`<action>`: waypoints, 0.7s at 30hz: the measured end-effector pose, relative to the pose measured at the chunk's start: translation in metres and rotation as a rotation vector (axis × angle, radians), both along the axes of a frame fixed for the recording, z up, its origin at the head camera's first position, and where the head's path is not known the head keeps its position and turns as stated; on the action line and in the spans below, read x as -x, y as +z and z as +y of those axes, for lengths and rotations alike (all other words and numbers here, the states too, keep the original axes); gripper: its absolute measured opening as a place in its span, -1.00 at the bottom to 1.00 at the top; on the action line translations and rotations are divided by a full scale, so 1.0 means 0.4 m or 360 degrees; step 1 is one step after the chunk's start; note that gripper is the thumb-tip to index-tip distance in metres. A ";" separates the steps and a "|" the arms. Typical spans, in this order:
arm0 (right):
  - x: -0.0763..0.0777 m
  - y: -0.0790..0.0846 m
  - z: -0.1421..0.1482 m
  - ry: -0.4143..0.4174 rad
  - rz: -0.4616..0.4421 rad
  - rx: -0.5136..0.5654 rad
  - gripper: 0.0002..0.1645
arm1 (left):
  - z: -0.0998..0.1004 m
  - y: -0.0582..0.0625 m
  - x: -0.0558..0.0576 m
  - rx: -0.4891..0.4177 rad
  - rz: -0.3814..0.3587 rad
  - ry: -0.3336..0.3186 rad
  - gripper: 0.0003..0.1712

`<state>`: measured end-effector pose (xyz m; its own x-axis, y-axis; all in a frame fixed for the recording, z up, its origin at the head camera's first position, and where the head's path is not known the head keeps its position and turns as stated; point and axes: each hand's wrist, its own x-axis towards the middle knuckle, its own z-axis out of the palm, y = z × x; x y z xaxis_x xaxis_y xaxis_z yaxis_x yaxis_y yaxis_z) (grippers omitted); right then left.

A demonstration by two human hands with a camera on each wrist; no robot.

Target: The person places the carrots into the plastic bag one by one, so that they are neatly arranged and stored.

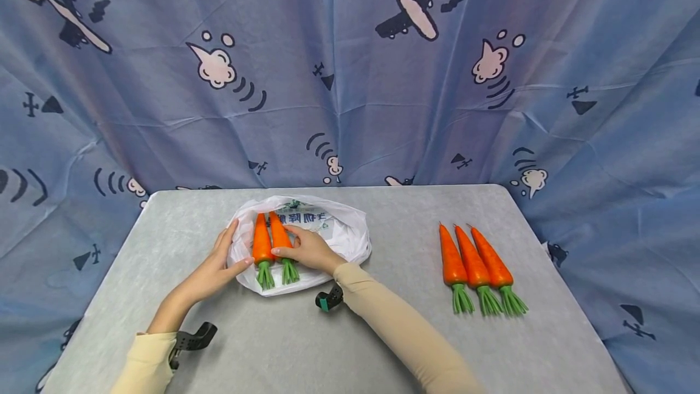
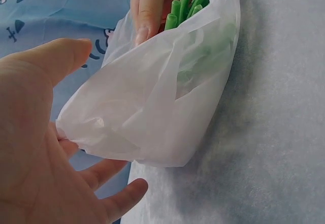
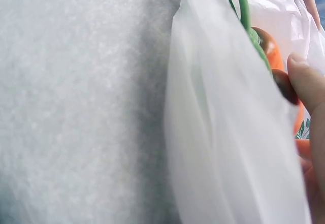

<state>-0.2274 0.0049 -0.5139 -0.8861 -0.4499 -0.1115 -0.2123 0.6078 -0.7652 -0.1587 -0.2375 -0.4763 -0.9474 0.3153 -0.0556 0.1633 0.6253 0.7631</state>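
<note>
Carrot point(image 1: 279, 235) in the white plastic bag point(image 1: 352, 237), beside another carrot point(image 1: 262, 237); prob. light, stiff, slick; best held round thick end nr greens point(image 1: 290, 272); R hand point(image 1: 313, 250) pinches it there, tho bag partly hides grip in R wrist view; L hand point(image 1: 212, 273) spread at bag's rim.

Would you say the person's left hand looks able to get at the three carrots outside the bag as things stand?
Probably not directly: the white plastic bag and the right hand lie between the left hand and the three carrots.
</note>
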 end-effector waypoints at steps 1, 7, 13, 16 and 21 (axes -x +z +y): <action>0.001 0.000 0.001 0.0003 0.0002 -0.0003 -0.09 | 0.000 0.000 0.000 -0.0002 0.0002 -0.0001 0.11; 0.001 -0.005 0.001 0.0011 0.0003 -0.0011 -0.07 | 0.000 -0.003 0.001 -0.0023 0.0022 -0.0010 0.10; 0.001 -0.009 0.003 0.0004 0.0010 -0.0031 -0.05 | 0.001 -0.006 0.001 -0.0027 0.0030 -0.0005 0.11; -0.001 -0.005 0.005 0.0007 0.0004 -0.0018 -0.05 | 0.001 -0.007 0.001 -0.0029 0.0037 -0.0006 0.11; -0.006 0.004 0.010 0.0002 0.0027 -0.0057 -0.02 | 0.000 -0.008 0.002 -0.0025 0.0049 -0.0008 0.11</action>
<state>-0.2251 0.0088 -0.5123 -0.8873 -0.4471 -0.1129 -0.2257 0.6345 -0.7392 -0.1595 -0.2376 -0.4795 -0.9469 0.3207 -0.0212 0.1901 0.6123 0.7675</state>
